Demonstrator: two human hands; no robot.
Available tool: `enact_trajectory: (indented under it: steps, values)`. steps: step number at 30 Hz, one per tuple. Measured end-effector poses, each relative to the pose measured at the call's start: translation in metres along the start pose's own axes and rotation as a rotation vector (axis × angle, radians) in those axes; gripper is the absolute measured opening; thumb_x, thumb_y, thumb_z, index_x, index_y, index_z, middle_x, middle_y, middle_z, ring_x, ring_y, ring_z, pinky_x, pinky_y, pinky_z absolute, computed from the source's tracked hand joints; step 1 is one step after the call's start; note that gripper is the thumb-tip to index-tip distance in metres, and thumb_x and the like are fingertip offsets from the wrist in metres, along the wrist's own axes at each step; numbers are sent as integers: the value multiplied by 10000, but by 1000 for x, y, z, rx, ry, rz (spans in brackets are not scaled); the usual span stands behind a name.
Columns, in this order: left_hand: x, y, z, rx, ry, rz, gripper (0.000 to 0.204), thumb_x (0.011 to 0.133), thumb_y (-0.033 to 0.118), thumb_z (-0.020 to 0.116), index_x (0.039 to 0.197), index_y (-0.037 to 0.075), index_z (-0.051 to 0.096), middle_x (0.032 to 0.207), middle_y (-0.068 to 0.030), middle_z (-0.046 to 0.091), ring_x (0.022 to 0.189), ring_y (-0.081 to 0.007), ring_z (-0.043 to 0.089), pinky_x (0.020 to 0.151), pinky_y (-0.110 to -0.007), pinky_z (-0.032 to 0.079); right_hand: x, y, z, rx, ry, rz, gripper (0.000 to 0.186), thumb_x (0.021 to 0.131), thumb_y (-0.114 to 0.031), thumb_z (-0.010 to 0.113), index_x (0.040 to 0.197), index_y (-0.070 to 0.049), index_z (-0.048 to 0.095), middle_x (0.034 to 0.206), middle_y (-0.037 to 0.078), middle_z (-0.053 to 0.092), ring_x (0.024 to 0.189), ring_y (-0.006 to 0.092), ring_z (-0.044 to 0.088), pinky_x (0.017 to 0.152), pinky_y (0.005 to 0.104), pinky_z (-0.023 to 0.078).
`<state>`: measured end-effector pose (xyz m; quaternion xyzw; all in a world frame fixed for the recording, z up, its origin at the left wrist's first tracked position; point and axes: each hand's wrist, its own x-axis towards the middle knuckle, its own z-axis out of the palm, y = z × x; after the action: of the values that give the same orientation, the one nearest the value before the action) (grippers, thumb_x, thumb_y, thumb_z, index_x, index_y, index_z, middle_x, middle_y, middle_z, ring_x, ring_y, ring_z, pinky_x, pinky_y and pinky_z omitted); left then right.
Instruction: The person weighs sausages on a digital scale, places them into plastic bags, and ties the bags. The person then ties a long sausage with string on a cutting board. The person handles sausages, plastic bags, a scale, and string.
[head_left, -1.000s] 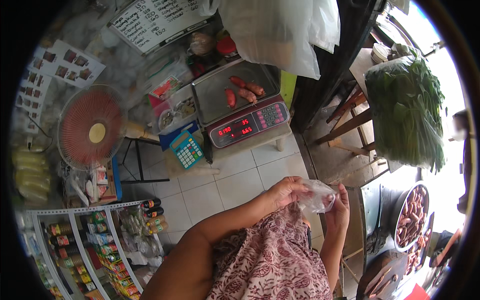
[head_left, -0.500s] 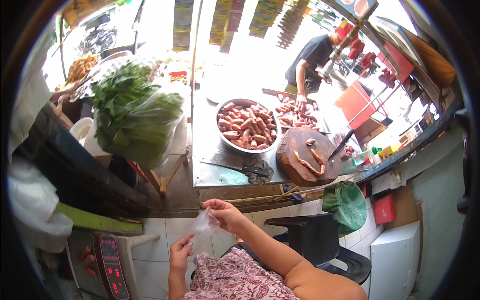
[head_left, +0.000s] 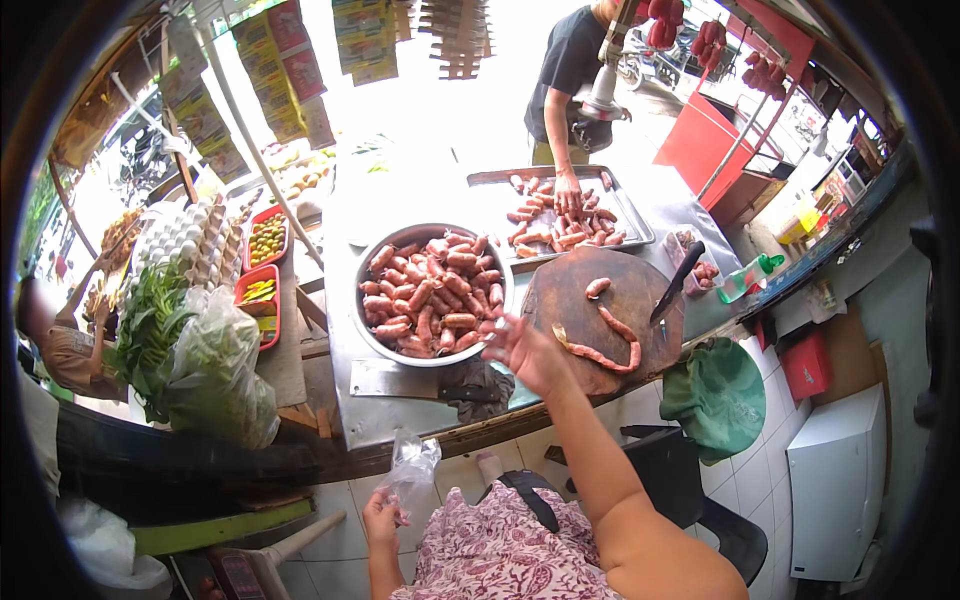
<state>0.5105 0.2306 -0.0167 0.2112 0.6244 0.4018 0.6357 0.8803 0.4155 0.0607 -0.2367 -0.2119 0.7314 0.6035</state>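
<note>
My left hand [head_left: 381,520], low and in front of my body, pinches a clear plastic bag [head_left: 412,468] that stands up above the fingers. My right hand [head_left: 530,355] reaches over the table with its fingers apart, at the right edge of a round metal bowl [head_left: 361,318]. Short reddish-brown sausages [head_left: 430,290] are heaped in that bowl. The fingertips are close to the sausages at the rim; whether they touch any is unclear. Right of the hand, a round wooden chopping board [head_left: 560,285] bears a curved sausage link [head_left: 612,366] and one short sausage [head_left: 597,288].
A knife [head_left: 680,280] stands at the board's right side. A broad blade [head_left: 392,379] and dark cloth [head_left: 480,388] lie before the bowl. Across the table, another person's hand [head_left: 567,192] touches sausages in a metal tray [head_left: 640,232]. Bagged leafy greens [head_left: 215,370] stand at left.
My right hand has let go of the plastic bag and moved forward to the bowl's edge. The bag stays in my left hand. The view has shifted closer to the table.
</note>
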Motion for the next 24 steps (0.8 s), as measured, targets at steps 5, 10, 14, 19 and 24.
enact_trajectory:
  steps: [5, 10, 14, 19, 24]
  values:
    - [10, -3, 47, 79, -83, -39, 434, 819, -69, 508, 1242, -10, 585, 923, -64, 620, 589, -135, 610, 442, -271, 519, 74, -91, -90, 13, 280, -169, 942, 934, -622, 472, 1552, -47, 53, 1500, 257, 303, 1320, 380, 411, 1091, 509, 375]
    - [17, 0, 59, 164, -67, -15, 414, 816, -56, 504, 1214, -11, 605, 897, -66, 625, 589, -141, 612, 443, -276, 522, 114, -124, -149, 44, 492, -154, 859, 963, -640, 387, 1571, -143, 39, 1571, 242, 192, 1425, 416, 253, 1139, 545, 272]
    - [20, 0, 51, 160, 3, -9, 379, 822, -35, 525, 1189, -14, 613, 892, -74, 635, 585, -135, 605, 441, -282, 519, 120, -117, -170, 59, 570, -132, 860, 956, -665, 370, 1574, -175, 28, 1603, 226, 100, 1454, 432, 169, 1147, 582, 208]
    - [24, -9, 47, 214, -5, 30, 328, 846, -4, 560, 1169, -26, 614, 875, -80, 639, 579, -136, 593, 459, -282, 493, 121, -114, -177, 205, 592, -142, 872, 941, -683, 378, 1575, -205, 17, 1605, 226, 97, 1449, 440, 181, 1140, 602, 209]
    - [13, -14, 48, 246, -6, -35, 283, 872, -25, 582, 1146, -23, 651, 852, -48, 641, 605, -119, 579, 512, -268, 476, 156, -137, -202, 204, 646, -240, 849, 937, -695, 370, 1562, -187, 98, 1552, 229, 227, 1391, 448, 294, 1126, 563, 284]
